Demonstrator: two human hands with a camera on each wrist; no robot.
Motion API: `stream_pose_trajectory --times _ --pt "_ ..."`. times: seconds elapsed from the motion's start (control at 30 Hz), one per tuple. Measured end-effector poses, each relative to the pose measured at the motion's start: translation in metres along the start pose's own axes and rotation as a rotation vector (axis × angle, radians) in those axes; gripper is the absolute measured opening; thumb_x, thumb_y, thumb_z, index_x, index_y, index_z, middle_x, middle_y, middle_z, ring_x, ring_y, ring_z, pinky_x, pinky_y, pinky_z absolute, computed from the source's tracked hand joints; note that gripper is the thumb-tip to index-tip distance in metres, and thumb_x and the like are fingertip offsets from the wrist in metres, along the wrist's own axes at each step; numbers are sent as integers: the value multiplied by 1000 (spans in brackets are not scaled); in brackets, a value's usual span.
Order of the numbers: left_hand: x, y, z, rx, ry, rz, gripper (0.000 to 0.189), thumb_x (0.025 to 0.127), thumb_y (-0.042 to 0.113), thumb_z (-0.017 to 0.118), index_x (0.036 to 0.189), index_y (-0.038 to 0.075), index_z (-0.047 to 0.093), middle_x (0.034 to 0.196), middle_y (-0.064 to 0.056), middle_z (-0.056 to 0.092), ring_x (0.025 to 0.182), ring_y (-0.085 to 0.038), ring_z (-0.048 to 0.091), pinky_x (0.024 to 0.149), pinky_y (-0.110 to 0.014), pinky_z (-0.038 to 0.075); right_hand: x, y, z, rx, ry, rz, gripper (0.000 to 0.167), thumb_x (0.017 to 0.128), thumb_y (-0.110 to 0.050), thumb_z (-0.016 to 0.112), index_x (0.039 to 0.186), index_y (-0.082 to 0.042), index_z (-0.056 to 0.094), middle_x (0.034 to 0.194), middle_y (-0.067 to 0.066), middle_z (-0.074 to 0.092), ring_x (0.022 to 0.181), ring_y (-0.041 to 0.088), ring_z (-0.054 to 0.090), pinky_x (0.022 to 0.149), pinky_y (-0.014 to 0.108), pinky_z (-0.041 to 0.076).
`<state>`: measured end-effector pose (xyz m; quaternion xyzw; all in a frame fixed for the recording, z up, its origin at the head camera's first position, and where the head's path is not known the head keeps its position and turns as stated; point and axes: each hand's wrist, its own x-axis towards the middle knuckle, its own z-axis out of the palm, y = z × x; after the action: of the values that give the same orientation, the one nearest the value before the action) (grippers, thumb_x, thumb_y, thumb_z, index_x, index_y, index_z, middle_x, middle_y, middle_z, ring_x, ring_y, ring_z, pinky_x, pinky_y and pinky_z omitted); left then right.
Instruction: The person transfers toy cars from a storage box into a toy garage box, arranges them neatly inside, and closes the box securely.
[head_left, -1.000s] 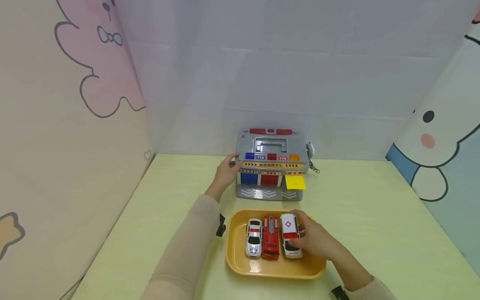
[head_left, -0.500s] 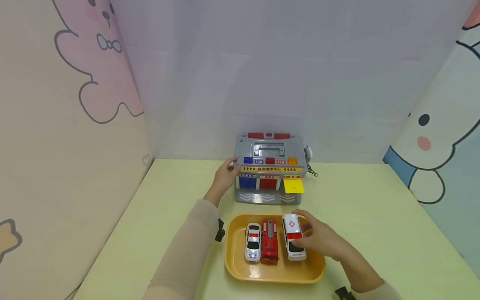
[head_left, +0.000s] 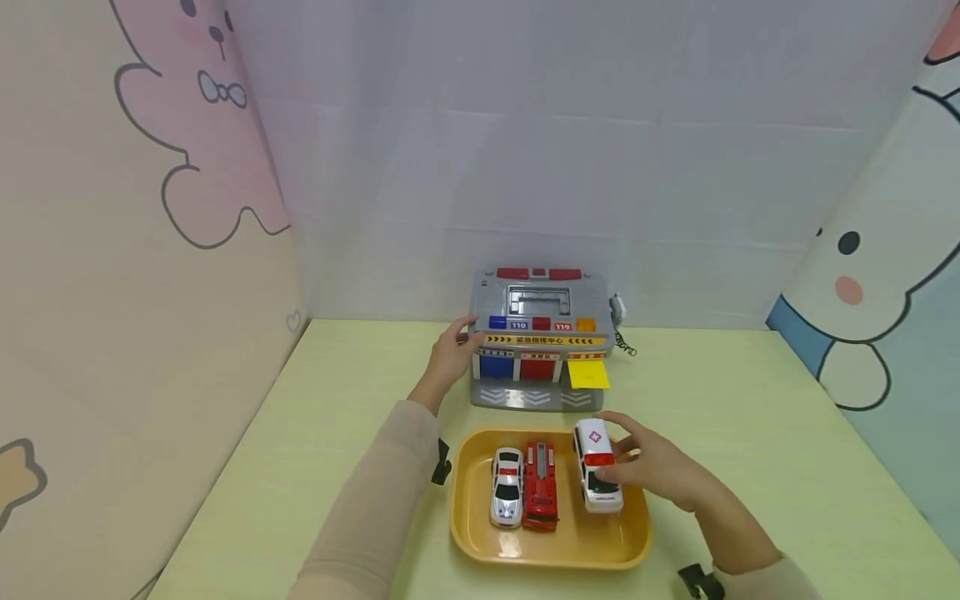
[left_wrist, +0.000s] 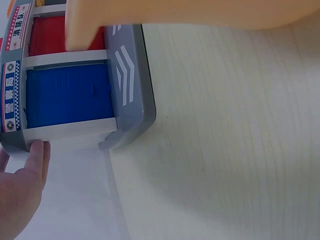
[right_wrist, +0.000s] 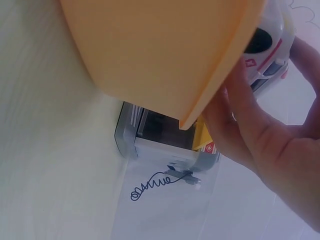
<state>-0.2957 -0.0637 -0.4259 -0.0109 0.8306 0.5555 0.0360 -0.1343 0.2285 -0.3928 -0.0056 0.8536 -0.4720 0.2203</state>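
Observation:
My right hand (head_left: 660, 468) grips a white toy ambulance (head_left: 597, 457) with a red cross on its roof, thumb and fingers at its sides, over the right part of a yellow tray (head_left: 551, 557). In the right wrist view the ambulance (right_wrist: 270, 50) shows beside the tray's wall. My left hand (head_left: 450, 360) rests against the left side of a grey toy emergency station (head_left: 537, 338). Its extended fingers touch the side wall by the blue door (left_wrist: 70, 95) in the left wrist view. The station's yellow door (head_left: 588, 375) is raised at the right; the blue and red doors are down.
A white toy police car (head_left: 507, 490) and a red toy fire truck (head_left: 540, 490) lie side by side in the tray. A toy phone handset (head_left: 618, 309) with a coiled cord (head_left: 625, 343) hangs at the station's right side. A curtain (head_left: 480, 167) stands behind the table.
My right hand has lifted the ambulance from beside the fire truck and moved it to the right, slightly up in the view. The left hand stays at the station.

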Motion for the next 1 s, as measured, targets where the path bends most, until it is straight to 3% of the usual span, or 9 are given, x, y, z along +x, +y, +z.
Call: stream_pose_trajectory --times 1.0 --pt "0 -1 0 -14 0 6 47 100 36 56 144 23 47 139 -14 51 125 -29 50 98 -48 46 3 7 -39 76 -23 -14 84 85 -17 77 151 -6 26 120 27 49 94 32 60 83 45 55"
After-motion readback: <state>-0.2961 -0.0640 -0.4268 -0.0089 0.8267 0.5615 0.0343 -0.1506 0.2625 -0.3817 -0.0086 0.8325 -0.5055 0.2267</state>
